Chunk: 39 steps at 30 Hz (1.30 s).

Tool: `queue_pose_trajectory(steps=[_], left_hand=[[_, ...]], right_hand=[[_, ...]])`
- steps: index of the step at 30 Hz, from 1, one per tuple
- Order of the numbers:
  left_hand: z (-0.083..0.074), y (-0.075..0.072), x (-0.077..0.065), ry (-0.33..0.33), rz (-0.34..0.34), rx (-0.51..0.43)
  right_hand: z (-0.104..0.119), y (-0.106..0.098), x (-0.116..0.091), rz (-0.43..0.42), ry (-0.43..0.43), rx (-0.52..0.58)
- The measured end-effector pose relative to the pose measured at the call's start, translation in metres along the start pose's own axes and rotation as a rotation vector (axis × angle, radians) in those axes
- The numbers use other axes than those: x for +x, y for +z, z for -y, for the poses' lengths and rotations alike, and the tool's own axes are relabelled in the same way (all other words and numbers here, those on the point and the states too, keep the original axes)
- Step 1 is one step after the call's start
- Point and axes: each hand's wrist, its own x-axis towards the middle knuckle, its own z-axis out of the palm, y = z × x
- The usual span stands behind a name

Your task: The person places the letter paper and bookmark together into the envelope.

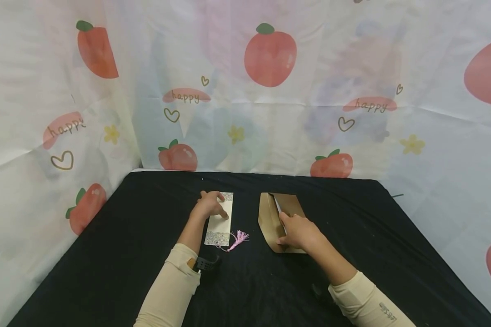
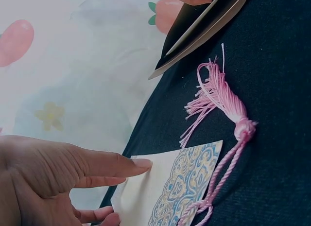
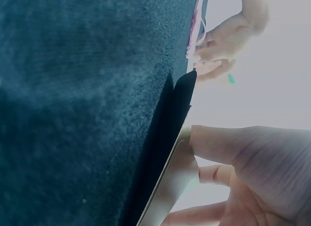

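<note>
The brown envelope lies on the black-covered desk, its flap open on the side facing the bookmark. A white insert sits inside the envelope, one edge visible along the mouth; the remainder is concealed. The bookmark lies to the left of the envelope, apart from it, with a pink tassel at its near end.

The head view shows the full layout. The left wrist view resolves detail that the head view does not: a blue and yellow scroll pattern on the bookmark's end band and the twisted cord of the tassel. The right wrist view shows the envelope nearly edge-on; the insert cannot be made out there.

Left hand: thumb and fingers spread, one fingertip resting on the bookmark face. Right hand: thumb and forefinger set wide apart at the envelope mouth, in contact with the envelope.
</note>
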Motion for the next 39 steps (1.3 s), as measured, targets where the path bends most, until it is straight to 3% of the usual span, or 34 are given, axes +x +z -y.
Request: queue_pose_trajectory(steps=[9,15,24,39], left_hand=[[0.0,-0.001,0.001,-0.009,0.032,-0.014],[0.001,-0.002,0.004,0.033,0.05,-0.03],[-0.003,-0.011,0.001,0.072,0.129,-0.002],[-0.002,-0.012,0.0,0.087,0.152,-0.091]], right_hand=[[0.001,-0.001,-0.001,0.0,-0.002,-0.002],[0.0,-0.001,-0.001,0.0,-0.01,-0.008],[0.001,-0.001,-0.001,0.005,-0.014,-0.018],[0.0,0.001,0.001,0.014,-0.008,-0.015]])
